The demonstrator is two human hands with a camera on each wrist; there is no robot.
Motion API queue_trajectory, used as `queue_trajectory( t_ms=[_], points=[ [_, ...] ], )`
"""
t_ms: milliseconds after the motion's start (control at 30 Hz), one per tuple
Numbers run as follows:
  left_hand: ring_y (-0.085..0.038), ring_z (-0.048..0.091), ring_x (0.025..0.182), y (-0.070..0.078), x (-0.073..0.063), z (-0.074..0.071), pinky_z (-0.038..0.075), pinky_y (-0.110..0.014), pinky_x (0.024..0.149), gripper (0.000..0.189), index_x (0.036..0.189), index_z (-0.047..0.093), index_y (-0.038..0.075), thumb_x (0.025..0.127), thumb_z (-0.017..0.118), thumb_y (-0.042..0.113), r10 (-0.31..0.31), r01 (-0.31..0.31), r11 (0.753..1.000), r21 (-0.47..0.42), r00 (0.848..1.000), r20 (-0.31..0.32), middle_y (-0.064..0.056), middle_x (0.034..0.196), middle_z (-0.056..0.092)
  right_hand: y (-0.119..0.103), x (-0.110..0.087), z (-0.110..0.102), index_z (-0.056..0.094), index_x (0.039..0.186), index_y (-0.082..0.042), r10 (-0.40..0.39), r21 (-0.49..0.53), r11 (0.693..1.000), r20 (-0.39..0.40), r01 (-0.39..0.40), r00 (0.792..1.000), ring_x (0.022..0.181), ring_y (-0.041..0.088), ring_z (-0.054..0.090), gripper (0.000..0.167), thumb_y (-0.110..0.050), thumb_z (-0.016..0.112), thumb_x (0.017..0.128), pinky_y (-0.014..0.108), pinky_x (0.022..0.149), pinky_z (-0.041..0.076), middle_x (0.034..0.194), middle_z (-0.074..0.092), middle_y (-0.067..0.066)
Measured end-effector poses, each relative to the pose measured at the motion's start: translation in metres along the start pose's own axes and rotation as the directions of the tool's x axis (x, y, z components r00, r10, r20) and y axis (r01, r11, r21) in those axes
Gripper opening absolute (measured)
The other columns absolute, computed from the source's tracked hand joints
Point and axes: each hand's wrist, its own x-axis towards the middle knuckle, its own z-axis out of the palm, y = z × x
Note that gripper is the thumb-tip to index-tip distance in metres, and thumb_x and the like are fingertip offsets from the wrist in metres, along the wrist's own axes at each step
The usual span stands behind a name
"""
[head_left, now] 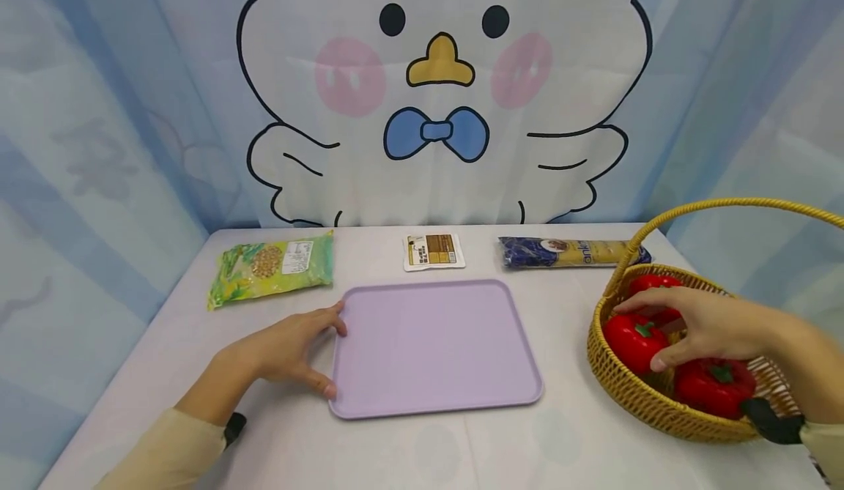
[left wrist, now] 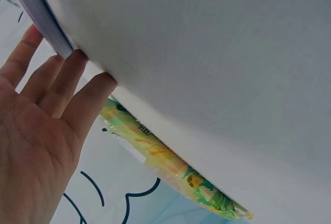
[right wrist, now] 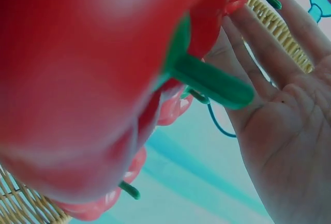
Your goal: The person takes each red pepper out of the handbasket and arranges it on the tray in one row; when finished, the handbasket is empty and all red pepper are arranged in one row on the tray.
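A pale purple tray (head_left: pixel 435 351) lies flat on the table. My left hand (head_left: pixel 290 347) rests at its left side, thumb and fingertips spread along the rim; in the left wrist view the fingers (left wrist: pixel 72 84) are fairly straight against the edge. On the right, a wicker basket (head_left: pixel 620 376) with a tall handle holds several red bell peppers with green stems. My right hand (head_left: pixel 715 325) reaches into it, fingers and thumb spread around the left bell pepper (head_left: pixel 633 343). Another bell pepper (head_left: pixel 715 387) sits below the palm, and one in the right wrist view (right wrist: pixel 77 79) looms close.
Along the back of the white table (head_left: pixel 389 453) lie a green and yellow food bag (head_left: pixel 273 266), a small flat packet (head_left: pixel 434 251) and a long blue and yellow pasta packet (head_left: pixel 570 253). Behind them hangs a curtain (head_left: pixel 435 182) with a cartoon figure.
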Motion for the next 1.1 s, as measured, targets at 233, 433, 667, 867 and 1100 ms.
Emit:
queue_trajectory(
  t_ms=[233,433,667,867,1100],
  points=[
    [-0.042,0.037,0.148,0.0013,0.0013,0.0009,0.03,-0.059,0.12,0.079,0.123,0.056,0.019,0.064,0.091,0.061,0.001,-0.001,1.0,-0.008,1.0,0.004,-0.022,0.165,0.029,0.0,0.0014,0.0016,0.049,0.147,-0.009,0.031,-0.002,1.0,0.016,-0.031,0.999,0.11,0.034,0.068,0.075,-0.031,0.085,0.084,0.042,0.083,0.062,0.139,0.053,0.025],
    [-0.041,0.034,0.15,0.0024,0.001,0.003,0.028,-0.059,0.121,0.081,0.125,0.056,0.02,0.064,0.09,0.062,-0.036,0.037,0.999,-0.029,0.999,0.028,-0.019,0.167,0.027,-0.0005,-0.0001,0.0004,0.05,0.146,-0.01,0.042,0.006,0.999,0.016,-0.042,0.999,0.112,0.036,0.066,0.074,-0.03,0.086,0.084,0.047,0.081,0.062,0.14,0.052,0.025],
    [-0.041,0.036,0.149,0.0028,0.0016,0.0022,0.029,-0.059,0.12,0.082,0.126,0.056,0.019,0.064,0.09,0.062,-0.032,0.033,0.999,-0.019,0.999,0.022,-0.02,0.167,0.027,0.003,-0.0037,-0.0026,0.051,0.145,-0.009,-0.013,0.004,1.0,-0.044,0.013,0.999,0.121,0.023,0.062,0.07,-0.026,0.084,0.086,0.031,0.084,0.06,0.146,0.047,0.024],
    [-0.041,0.038,0.147,0.0045,0.0018,-0.0003,0.031,-0.059,0.12,0.082,0.126,0.056,0.019,0.064,0.091,0.061,-0.041,0.041,0.999,-0.012,0.999,0.023,-0.02,0.166,0.028,0.0012,-0.007,-0.0033,0.051,0.145,-0.012,-0.069,-0.028,0.997,-0.11,0.067,0.991,0.115,0.0,0.06,0.066,-0.022,0.083,0.088,0.023,0.082,0.058,0.146,0.047,0.019],
    [-0.041,0.039,0.147,0.0044,0.0009,-0.0009,0.031,-0.059,0.119,0.081,0.124,0.056,0.02,0.064,0.09,0.062,-0.042,0.042,0.999,-0.004,0.999,0.02,-0.021,0.166,0.028,-0.0038,-0.0074,-0.0031,0.05,0.146,-0.015,-0.103,-0.028,0.995,-0.149,0.1,0.983,0.112,-0.001,0.061,0.065,-0.018,0.082,0.089,0.025,0.078,0.059,0.146,0.045,0.013]
  ],
)
